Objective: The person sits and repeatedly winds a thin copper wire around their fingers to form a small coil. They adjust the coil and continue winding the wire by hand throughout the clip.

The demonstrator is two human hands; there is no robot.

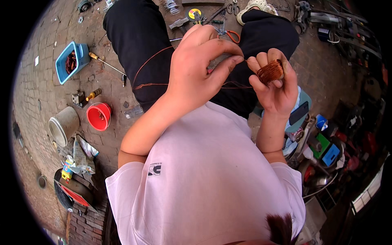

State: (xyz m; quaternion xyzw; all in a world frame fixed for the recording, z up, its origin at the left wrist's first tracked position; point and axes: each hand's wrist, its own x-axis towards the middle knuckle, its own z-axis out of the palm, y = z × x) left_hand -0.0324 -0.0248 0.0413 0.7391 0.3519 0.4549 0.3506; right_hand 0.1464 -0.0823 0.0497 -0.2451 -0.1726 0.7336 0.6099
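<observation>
Thumb and forefinger of my left hand (194,65) are pinched together on a thin copper wire, held above my lap. To its right, the fingers of my right hand (277,96) curl round a copper coil (270,72), a small bundle of wound reddish-brown wire. A short stretch of wire runs from the left fingertips toward this coil. More copper wire (150,85) loops loosely across my left thigh and passes behind the left wrist. What lies inside the left palm is hidden.
On the brick floor ahead lie a hammer (179,23), orange-handled pliers (233,36) and scissors (233,7). Leftward stand a blue basin (83,52), a screwdriver (107,62), a red bucket (98,116) and a pale bucket (65,124). A phone (299,113) and mixed clutter sit rightward.
</observation>
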